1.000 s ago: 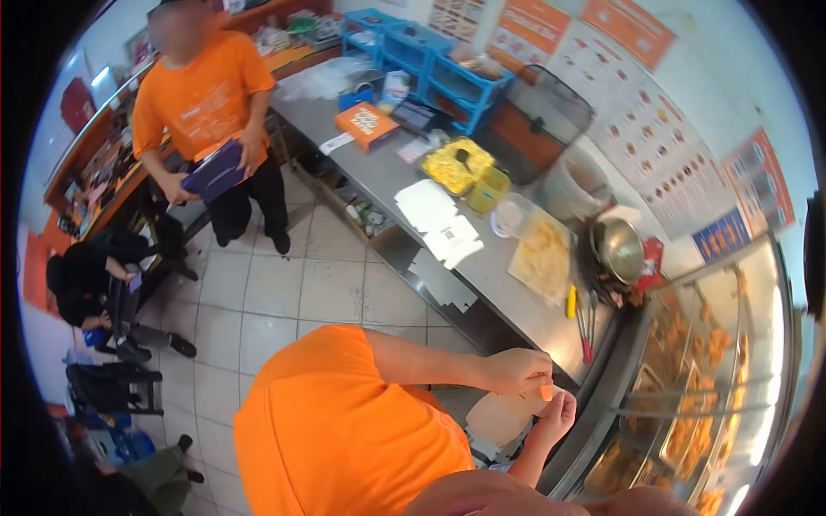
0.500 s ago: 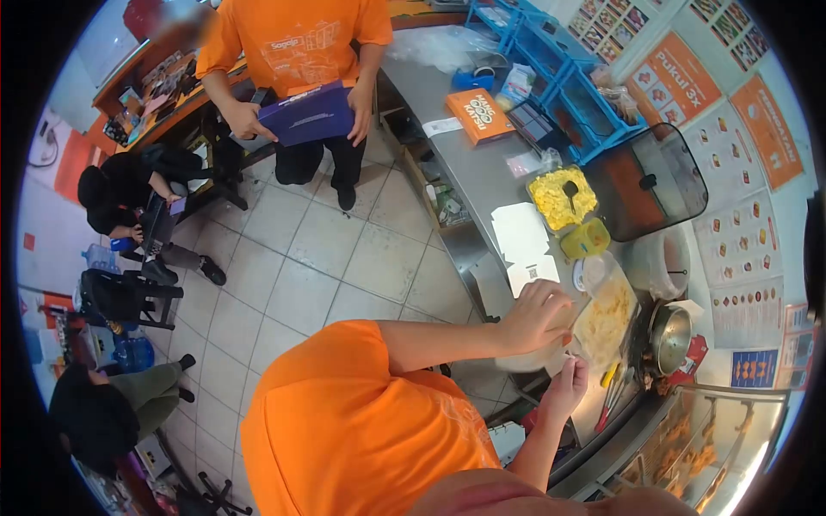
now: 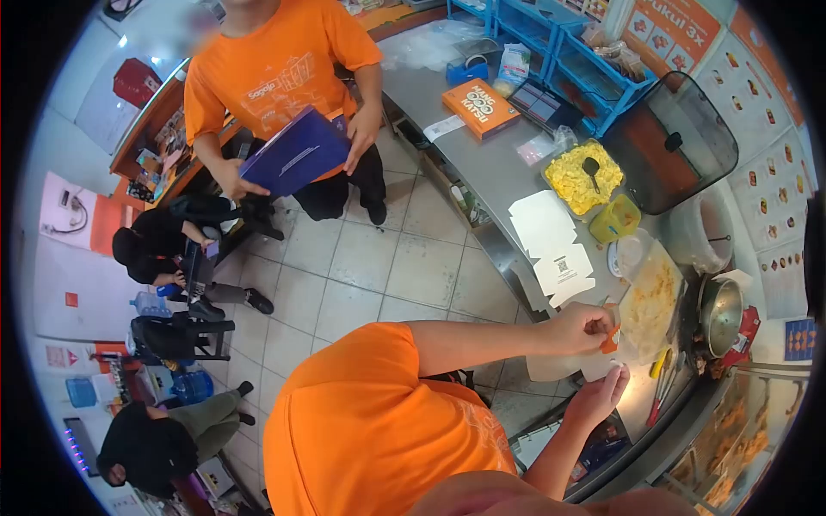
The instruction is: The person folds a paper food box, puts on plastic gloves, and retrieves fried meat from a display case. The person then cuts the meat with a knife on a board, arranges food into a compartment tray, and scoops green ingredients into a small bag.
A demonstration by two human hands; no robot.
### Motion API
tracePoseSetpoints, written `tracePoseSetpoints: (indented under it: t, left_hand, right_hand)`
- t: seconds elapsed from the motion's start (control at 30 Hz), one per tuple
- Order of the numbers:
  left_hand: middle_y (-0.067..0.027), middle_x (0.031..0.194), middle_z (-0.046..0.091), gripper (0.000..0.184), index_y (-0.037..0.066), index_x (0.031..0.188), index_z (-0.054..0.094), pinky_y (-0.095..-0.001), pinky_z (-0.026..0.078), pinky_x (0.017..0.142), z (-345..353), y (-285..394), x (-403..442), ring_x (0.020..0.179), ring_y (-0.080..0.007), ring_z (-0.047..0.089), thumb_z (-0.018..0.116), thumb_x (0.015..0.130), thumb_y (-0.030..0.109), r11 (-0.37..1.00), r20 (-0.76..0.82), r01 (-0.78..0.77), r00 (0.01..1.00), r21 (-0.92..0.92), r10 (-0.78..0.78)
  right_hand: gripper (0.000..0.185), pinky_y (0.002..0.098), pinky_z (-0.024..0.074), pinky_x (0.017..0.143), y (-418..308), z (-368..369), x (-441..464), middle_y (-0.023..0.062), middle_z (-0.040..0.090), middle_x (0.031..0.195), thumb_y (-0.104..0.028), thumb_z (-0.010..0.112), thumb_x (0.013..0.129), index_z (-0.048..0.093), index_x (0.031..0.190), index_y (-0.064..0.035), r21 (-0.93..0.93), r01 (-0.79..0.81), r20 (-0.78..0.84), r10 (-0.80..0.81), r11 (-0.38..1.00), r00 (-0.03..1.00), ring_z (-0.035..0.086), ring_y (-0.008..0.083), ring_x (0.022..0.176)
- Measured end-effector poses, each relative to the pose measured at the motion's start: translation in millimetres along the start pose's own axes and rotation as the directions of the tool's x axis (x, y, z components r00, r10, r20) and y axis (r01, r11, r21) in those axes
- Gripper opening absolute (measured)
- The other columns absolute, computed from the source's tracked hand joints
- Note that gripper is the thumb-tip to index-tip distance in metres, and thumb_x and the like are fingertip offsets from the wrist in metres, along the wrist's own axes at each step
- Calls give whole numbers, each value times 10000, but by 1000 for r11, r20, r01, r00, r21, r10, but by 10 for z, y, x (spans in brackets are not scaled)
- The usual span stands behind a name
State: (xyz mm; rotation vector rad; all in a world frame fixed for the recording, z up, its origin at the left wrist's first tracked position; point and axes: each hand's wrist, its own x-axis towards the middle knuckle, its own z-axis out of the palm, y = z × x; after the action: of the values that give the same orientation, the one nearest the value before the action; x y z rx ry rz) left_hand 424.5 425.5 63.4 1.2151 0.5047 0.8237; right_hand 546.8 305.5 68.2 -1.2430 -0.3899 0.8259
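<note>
Both of my hands are close together over the near edge of the counter. My left hand (image 3: 578,328) is closed, with a small orange packet (image 3: 611,340) at its fingertips. Just below it, my right hand (image 3: 600,397) pinches something small and pale that I cannot make out. Beside them is a translucent tray (image 3: 651,297) with yellowish crumbs. An unfolded white cardboard box (image 3: 551,241) lies flat past my left hand. A yellow-handled tool (image 3: 661,363) and red-handled tongs (image 3: 656,402) are to the right of my hands.
A metal pan (image 3: 721,318), a yellow tub (image 3: 615,220) and a tray of yellow food (image 3: 578,196) stand along the counter. Farther back are an orange box (image 3: 480,109) and blue racks (image 3: 594,82). A co-worker (image 3: 280,64) holds a dark blue box (image 3: 297,155); two people sit at left.
The view has turned, so the counter and my hands appear farther right. My left fingers look more curled around the packet. The co-worker's blue box is more tilted.
</note>
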Motion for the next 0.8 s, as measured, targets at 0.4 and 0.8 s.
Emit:
tracePoseSetpoints:
  t: [0.4, 0.8]
  left_hand:
    - [-113, 929, 683, 156, 25, 991, 639, -323, 531, 738, 429, 0, -91, 832, -232, 676, 711, 853, 36, 902, -139, -226, 946, 368, 294]
    - [-90, 903, 727, 121, 17, 984, 693, -277, 523, 703, 1508, 357, -238, 786, -159, 685, 734, 871, 25, 867, 229, -491, 856, 86, 463]
  right_hand:
    - [130, 326, 484, 958, -66, -12, -47, 196, 635, 1240, -8, 533, 991, 591, 1093, 46, -440, 411, 67, -427, 799, 902, 617, 216, 1085]
    - [122, 332, 464, 1014, -920, -696, -643, 177, 595, 1285, 67, 574, 950, 611, 1065, 49, -149, 572, -36, -583, 806, 812, 576, 216, 1193]
